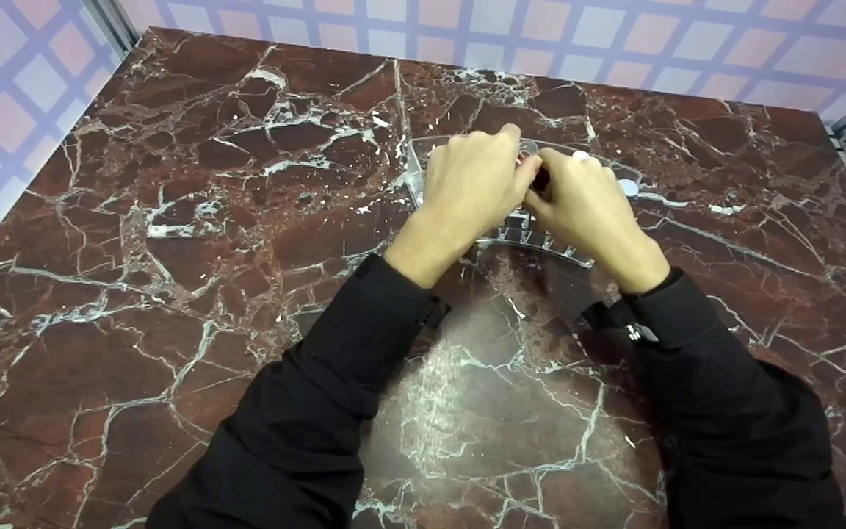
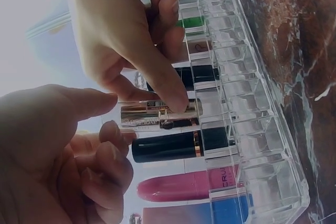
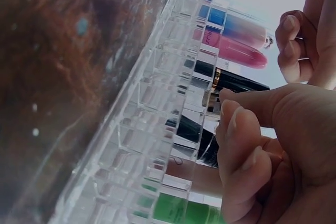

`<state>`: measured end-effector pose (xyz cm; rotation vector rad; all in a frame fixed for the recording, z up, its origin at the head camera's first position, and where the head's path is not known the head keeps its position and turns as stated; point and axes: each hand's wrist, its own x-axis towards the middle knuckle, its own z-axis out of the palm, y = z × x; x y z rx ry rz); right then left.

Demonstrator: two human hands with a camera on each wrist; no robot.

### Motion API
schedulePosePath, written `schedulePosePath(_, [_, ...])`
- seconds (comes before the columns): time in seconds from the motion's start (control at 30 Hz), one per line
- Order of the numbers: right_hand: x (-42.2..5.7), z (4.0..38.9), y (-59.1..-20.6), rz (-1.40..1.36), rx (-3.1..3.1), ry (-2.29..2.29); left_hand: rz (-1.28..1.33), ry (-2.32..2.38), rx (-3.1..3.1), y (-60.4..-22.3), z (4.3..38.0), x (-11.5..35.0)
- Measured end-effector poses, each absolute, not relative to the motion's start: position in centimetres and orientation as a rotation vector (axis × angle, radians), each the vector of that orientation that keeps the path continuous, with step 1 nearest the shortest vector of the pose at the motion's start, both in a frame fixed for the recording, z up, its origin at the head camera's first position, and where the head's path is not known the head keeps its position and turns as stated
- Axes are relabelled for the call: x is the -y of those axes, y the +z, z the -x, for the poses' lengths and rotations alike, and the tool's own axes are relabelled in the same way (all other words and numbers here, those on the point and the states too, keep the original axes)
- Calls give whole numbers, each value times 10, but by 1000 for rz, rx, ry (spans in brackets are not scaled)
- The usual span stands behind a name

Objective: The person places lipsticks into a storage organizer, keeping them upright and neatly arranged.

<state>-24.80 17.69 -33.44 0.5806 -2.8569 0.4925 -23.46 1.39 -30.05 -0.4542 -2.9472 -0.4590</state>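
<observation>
A clear acrylic cosmetics organizer [image 2: 268, 124] with rows of compartments stands near the far side of the table. My right hand [image 1: 588, 195] is over it, thumb and fingers pinching a shiny gold lipstick tube [image 2: 140, 115] that stands in one slot. Beside the tube's upper end is my left hand [image 1: 471, 176], its thumb extended and fingers loosely bent, with nothing held between them. Next to the gold tube stand a black tube with a gold band [image 2: 165, 147] and a pink tube [image 2: 176, 186]. On its other side is another black tube [image 2: 207, 74].
A blue and pale pink tube [image 3: 239, 27] stands at one end of the row; a green one [image 3: 181, 211] stands farther along the other way. Round white tops [image 1: 628, 187] show right of my right hand. Checkered panels [image 1: 452, 29] border the marbled table [image 1: 173, 330].
</observation>
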Motion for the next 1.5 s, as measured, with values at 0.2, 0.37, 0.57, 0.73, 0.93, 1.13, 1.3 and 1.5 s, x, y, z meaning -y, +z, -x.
schedulePosePath(0.2, [-178, 247, -333, -592, 2844, 515, 485, -455, 3004, -300, 236, -12])
schedulePosePath(0.37, [-177, 247, -332, -575, 2863, 531, 490, -450, 3048, -301, 237, -12])
schedulePosePath(0.57, [-178, 247, -332, -574, 2881, 553, 511, -450, 3065, -304, 238, -12])
schedulePosePath(0.73, [-178, 247, -333, -593, 2886, 553, 530, -437, 3067, -307, 239, -12])
schedulePosePath(0.93, [-179, 247, -334, -600, 2880, 548, 536, -435, 3066, -311, 241, -13])
schedulePosePath(1.13, [-178, 248, -336, -607, 2880, 523, 532, -422, 3069, -313, 243, -14])
schedulePosePath(1.3, [-178, 249, -336, -595, 2870, 528, 536, -450, 3032, -314, 244, -15])
schedulePosePath(1.5, [-179, 249, -336, -609, 2852, 552, 533, -491, 3033, -315, 244, -14])
